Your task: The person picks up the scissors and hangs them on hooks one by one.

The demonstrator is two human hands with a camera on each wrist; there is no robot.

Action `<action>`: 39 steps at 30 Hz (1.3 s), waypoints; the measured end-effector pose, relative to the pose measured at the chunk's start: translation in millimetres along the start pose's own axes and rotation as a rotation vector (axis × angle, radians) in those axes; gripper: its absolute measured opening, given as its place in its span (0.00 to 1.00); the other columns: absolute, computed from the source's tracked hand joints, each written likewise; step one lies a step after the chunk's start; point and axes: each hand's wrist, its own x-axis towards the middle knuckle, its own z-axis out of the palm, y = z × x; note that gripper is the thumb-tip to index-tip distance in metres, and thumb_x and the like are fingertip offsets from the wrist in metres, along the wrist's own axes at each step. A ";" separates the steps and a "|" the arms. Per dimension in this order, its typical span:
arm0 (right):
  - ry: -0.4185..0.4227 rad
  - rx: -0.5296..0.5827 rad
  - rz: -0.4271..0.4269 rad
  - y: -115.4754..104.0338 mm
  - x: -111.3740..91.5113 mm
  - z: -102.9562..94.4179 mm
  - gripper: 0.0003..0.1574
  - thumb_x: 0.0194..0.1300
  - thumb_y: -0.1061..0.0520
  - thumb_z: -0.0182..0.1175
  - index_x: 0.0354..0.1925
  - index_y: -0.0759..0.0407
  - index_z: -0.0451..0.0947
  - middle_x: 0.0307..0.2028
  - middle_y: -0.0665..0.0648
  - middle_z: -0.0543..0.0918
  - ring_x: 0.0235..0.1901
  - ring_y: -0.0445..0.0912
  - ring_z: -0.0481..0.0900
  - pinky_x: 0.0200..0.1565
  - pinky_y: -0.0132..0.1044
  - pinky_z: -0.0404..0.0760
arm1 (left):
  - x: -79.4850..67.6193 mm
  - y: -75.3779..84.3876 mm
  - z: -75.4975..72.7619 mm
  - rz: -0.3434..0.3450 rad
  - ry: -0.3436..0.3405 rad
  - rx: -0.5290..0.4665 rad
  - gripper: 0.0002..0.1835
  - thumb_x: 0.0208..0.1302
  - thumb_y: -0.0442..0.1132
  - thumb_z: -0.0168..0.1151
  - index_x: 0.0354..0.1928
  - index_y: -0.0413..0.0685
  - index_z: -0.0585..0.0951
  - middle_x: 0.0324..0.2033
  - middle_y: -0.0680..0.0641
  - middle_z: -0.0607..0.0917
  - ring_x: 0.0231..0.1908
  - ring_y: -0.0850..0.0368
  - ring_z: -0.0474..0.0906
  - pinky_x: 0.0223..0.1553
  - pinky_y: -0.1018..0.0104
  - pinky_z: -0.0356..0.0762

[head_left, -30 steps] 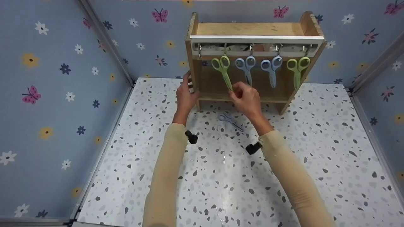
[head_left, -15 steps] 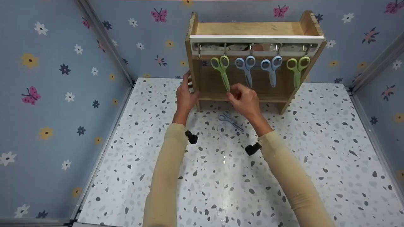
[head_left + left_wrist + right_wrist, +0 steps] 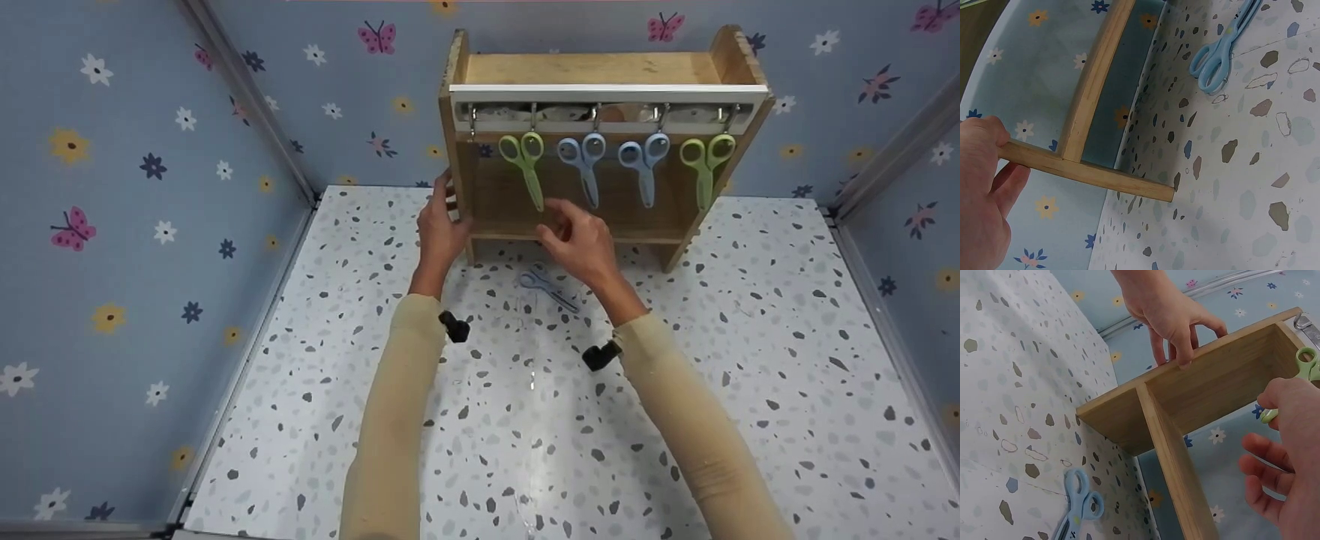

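My left hand (image 3: 442,225) grips the left side panel of a wooden rack (image 3: 589,69), its thumb at the panel's front edge and its fingers on the outer face. Close to the blade tip of the leftmost hanging green scissors (image 3: 531,176) is my right hand (image 3: 583,238), thumb and index finger parted with nothing pinched between them. Those scissors hang by one handle loop from a metal hook. To their right hang two blue scissors (image 3: 589,176) and another green pair (image 3: 705,176). Another blue pair of scissors (image 3: 551,290) lies on the tabletop below the rack.
The leftmost hook (image 3: 472,120) on the rack's metal strip (image 3: 615,94) bears no scissors. Blue patterned wall panels (image 3: 150,300) enclose the speckled white tabletop (image 3: 480,450) at the back and on both sides.
My right thumb and index finger have let go of the green scissors' tip, and the hand has shifted slightly left. The scissors now hang freely, swung slightly left. My left hand stays in place.
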 end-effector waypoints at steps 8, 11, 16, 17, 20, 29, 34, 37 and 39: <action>0.012 -0.013 -0.011 2.8 -1.5 -0.2 0.32 0.77 0.54 0.69 0.75 0.58 0.81 0.42 0.65 0.89 0.38 0.54 0.83 0.44 0.45 0.77 | 0.6 0.5 0.9 0.003 0.002 -0.014 0.42 0.75 0.28 0.67 0.87 0.48 0.64 0.72 0.31 0.83 0.68 0.33 0.87 0.64 0.38 0.91; 0.017 -0.014 -0.022 4.6 -2.3 -0.8 0.32 0.77 0.55 0.69 0.75 0.58 0.81 0.41 0.65 0.90 0.36 0.55 0.83 0.43 0.45 0.78 | 0.8 1.5 1.1 -0.007 -0.002 -0.008 0.42 0.76 0.28 0.68 0.87 0.48 0.64 0.73 0.32 0.82 0.68 0.33 0.87 0.64 0.41 0.92; 0.021 -0.009 -0.028 9.1 -4.0 -1.8 0.31 0.78 0.55 0.69 0.75 0.59 0.81 0.41 0.66 0.90 0.36 0.56 0.84 0.42 0.46 0.78 | 1.0 1.9 1.1 -0.014 -0.005 -0.005 0.42 0.77 0.28 0.67 0.88 0.49 0.64 0.74 0.32 0.81 0.69 0.34 0.87 0.64 0.44 0.93; 0.020 -0.008 -0.032 10.0 -4.3 -1.9 0.31 0.78 0.55 0.69 0.75 0.59 0.81 0.41 0.66 0.91 0.36 0.57 0.84 0.43 0.47 0.79 | 1.1 1.8 1.2 -0.015 -0.005 -0.003 0.42 0.77 0.28 0.67 0.88 0.49 0.64 0.74 0.32 0.81 0.69 0.34 0.87 0.64 0.44 0.93; 0.021 -0.014 -0.042 11.7 -5.2 -2.0 0.31 0.78 0.56 0.70 0.74 0.61 0.81 0.43 0.67 0.92 0.37 0.58 0.86 0.43 0.50 0.81 | 0.6 1.8 0.8 -0.024 -0.003 0.002 0.42 0.77 0.28 0.67 0.88 0.50 0.64 0.75 0.33 0.81 0.69 0.36 0.87 0.64 0.45 0.93; 0.022 -0.044 -0.041 14.9 -9.5 -4.6 0.28 0.77 0.56 0.70 0.71 0.60 0.84 0.42 0.66 0.92 0.36 0.57 0.85 0.41 0.48 0.79 | 0.9 3.0 0.9 -0.045 -0.014 -0.003 0.43 0.76 0.28 0.67 0.88 0.52 0.63 0.75 0.34 0.81 0.69 0.37 0.86 0.65 0.46 0.92; 0.018 -0.058 -0.040 18.4 -12.4 -5.2 0.27 0.77 0.56 0.69 0.69 0.60 0.85 0.42 0.66 0.92 0.36 0.58 0.86 0.41 0.49 0.80 | 1.2 3.3 0.9 -0.056 -0.016 0.000 0.43 0.76 0.28 0.67 0.88 0.52 0.63 0.75 0.35 0.81 0.70 0.37 0.86 0.66 0.46 0.92; 0.009 -0.058 -0.034 21.0 -14.6 -5.5 0.26 0.77 0.56 0.69 0.69 0.61 0.86 0.44 0.66 0.92 0.37 0.59 0.87 0.42 0.49 0.81 | 0.9 2.3 0.6 -0.051 -0.015 0.002 0.43 0.76 0.28 0.67 0.88 0.52 0.63 0.75 0.35 0.82 0.69 0.38 0.87 0.66 0.46 0.92; 0.005 -0.053 -0.032 22.1 -15.9 -6.0 0.26 0.78 0.56 0.70 0.69 0.61 0.85 0.45 0.66 0.93 0.38 0.59 0.87 0.43 0.49 0.82 | 0.6 1.7 0.1 -0.039 -0.011 -0.001 0.43 0.76 0.28 0.68 0.88 0.52 0.64 0.74 0.35 0.82 0.69 0.37 0.87 0.66 0.45 0.92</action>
